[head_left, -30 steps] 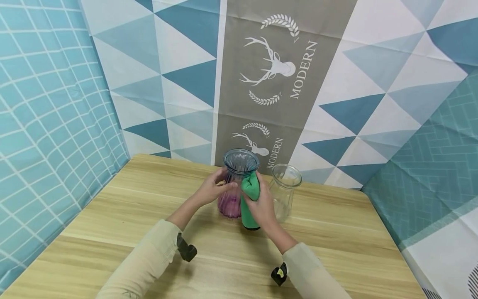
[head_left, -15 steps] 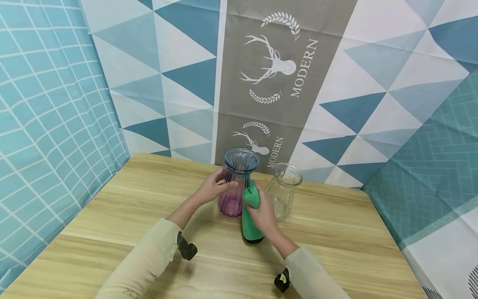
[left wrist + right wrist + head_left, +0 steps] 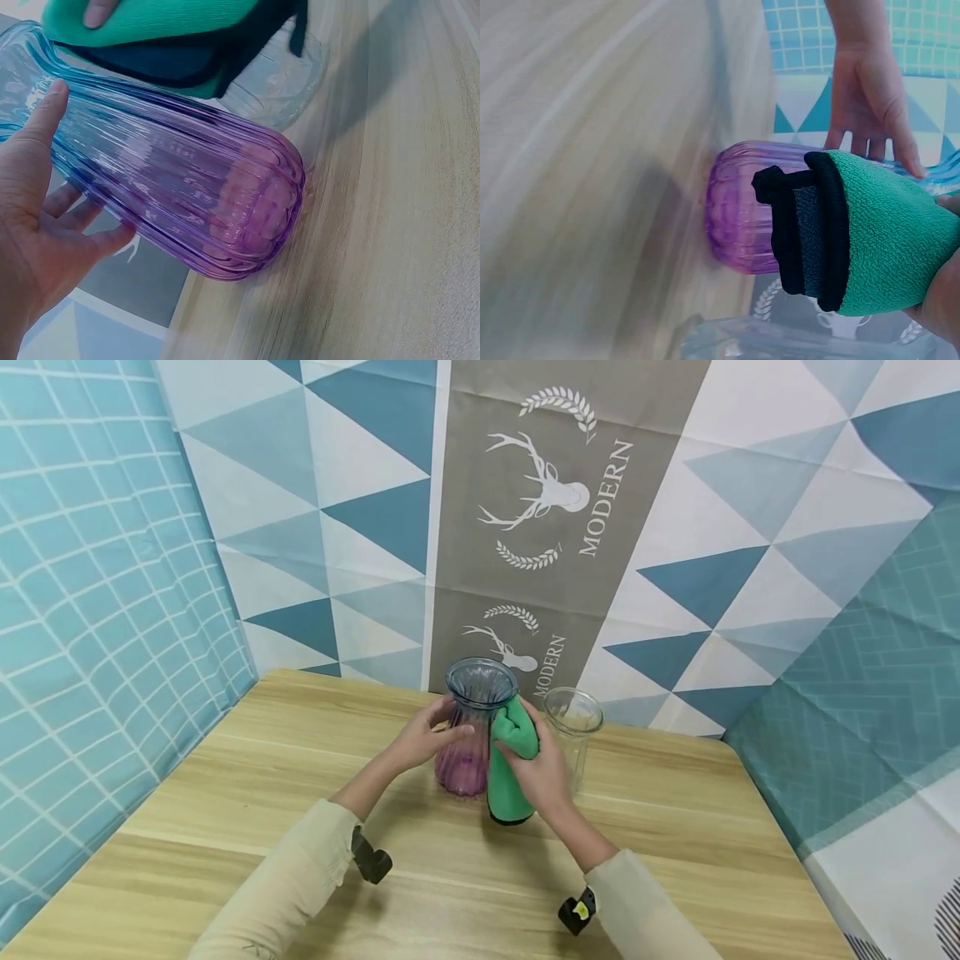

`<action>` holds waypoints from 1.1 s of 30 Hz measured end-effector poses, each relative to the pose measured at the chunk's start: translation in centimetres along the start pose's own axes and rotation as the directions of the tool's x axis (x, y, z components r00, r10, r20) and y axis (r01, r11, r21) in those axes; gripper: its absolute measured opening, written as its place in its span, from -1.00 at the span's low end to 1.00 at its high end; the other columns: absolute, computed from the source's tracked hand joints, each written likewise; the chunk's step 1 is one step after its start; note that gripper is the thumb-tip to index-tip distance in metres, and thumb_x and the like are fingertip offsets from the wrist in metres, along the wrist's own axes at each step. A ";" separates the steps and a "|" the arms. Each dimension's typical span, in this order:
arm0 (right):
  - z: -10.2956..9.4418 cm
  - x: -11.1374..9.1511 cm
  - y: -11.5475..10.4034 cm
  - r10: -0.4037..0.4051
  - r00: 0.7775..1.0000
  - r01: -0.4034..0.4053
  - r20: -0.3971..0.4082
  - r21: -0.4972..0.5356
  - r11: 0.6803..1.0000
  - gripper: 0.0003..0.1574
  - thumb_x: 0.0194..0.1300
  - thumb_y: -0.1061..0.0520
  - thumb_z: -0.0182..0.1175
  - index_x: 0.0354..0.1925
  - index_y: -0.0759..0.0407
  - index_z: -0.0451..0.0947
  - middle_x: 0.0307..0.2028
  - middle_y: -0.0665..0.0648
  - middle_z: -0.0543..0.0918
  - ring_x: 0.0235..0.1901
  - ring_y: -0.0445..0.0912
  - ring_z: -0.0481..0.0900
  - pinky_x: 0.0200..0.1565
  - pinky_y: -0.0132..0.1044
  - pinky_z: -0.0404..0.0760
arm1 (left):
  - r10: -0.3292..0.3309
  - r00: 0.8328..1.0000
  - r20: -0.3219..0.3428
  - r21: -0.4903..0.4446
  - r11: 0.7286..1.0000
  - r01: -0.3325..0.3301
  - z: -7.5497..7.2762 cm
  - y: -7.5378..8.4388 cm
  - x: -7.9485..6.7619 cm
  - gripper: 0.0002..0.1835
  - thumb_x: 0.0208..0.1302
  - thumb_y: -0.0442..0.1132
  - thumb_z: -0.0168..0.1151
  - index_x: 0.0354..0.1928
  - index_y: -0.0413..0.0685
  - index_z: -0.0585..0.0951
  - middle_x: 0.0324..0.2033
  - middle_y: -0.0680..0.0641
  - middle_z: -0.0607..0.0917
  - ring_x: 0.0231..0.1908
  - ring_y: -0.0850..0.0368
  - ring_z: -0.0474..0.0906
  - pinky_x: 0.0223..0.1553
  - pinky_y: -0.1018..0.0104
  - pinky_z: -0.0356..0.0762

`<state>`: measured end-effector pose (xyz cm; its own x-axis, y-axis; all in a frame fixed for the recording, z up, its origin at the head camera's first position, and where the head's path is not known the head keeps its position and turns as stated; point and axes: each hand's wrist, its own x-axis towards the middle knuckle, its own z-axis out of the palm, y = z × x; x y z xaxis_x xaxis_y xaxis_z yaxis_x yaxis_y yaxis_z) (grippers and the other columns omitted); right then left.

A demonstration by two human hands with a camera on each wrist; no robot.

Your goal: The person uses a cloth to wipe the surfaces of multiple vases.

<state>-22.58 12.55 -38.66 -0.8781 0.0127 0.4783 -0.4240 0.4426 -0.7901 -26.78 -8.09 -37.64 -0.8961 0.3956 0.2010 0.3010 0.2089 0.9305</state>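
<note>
A ribbed glass vase (image 3: 462, 768), blue at the flared rim and fading to purple at the base, stands upright on the table. My left hand (image 3: 422, 739) holds it at the narrow neck, thumb across the near side and fingers around the far side, as the left wrist view shows. In my right hand (image 3: 545, 772) is a bunched green cleaning cloth (image 3: 885, 232) with black edging. Its top lies against the vase's right side just under the rim, and its lower end hangs down in front of the base.
A second vase (image 3: 576, 753), of clear glass, stands just right of my right hand, partly hidden by it. The wood-grain table (image 3: 675, 843) runs back to a patterned wall hanging (image 3: 375, 543). Blue checked cloth (image 3: 97, 593) covers the left side.
My right hand has slid the cloth down the vase's right side and then back up to just under the rim. My left hand and the vase have kept their place.
</note>
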 end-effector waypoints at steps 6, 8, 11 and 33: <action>0.9 0.3 -0.3 -0.010 1.000 0.009 0.010 0.014 1.000 -0.03 0.07 0.16 0.38 0.38 0.04 0.15 0.22 0.20 0.45 0.16 0.10 0.44 0.13 0.06 0.47 | 0.037 0.999 0.001 -0.007 0.999 -0.037 0.1 -2.4 1.2 -0.26 0.27 -0.20 0.20 0.41 -0.13 0.11 0.34 -0.30 0.25 0.32 -0.28 0.20 0.24 -0.06 0.34; 1.1 0.3 -0.2 0.002 1.000 -0.002 0.008 0.014 1.000 -0.03 0.07 0.16 0.38 0.38 0.06 0.16 0.21 0.21 0.46 0.16 0.10 0.45 0.13 0.05 0.48 | 0.045 0.999 0.000 -0.006 0.999 -0.045 0.2 -3.0 1.5 -0.27 0.26 -0.17 0.20 0.42 -0.06 0.12 0.35 -0.26 0.26 0.32 -0.25 0.21 0.24 -0.06 0.35; 1.3 0.4 -0.2 0.002 1.000 -0.002 0.008 -0.001 1.000 -0.07 0.09 0.14 0.37 0.36 0.11 0.18 0.18 0.24 0.48 0.14 0.12 0.47 0.11 0.06 0.49 | 0.058 0.998 -0.008 -0.002 0.998 -0.058 0.2 -3.3 1.6 -0.27 0.26 -0.13 0.21 0.41 0.00 0.14 0.34 -0.23 0.28 0.31 -0.23 0.23 0.23 -0.05 0.37; 1.8 -1.1 2.8 0.118 0.978 -0.093 0.172 -0.147 0.985 -0.13 0.07 0.24 0.35 0.31 0.28 0.23 0.12 0.35 0.50 0.10 0.20 0.48 0.08 0.08 0.52 | 0.049 0.999 -0.015 0.007 0.999 -0.049 0.0 -3.1 1.4 -0.23 0.22 -0.05 0.24 0.41 -0.02 0.15 0.34 -0.20 0.29 0.32 -0.22 0.23 0.24 -0.03 0.35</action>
<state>-23.24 12.14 -42.09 -0.9468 -0.0896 0.3090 -0.3036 0.5666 -0.7660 -28.93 -8.21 -40.24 -0.8850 0.3919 0.2512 0.3471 0.1959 0.9171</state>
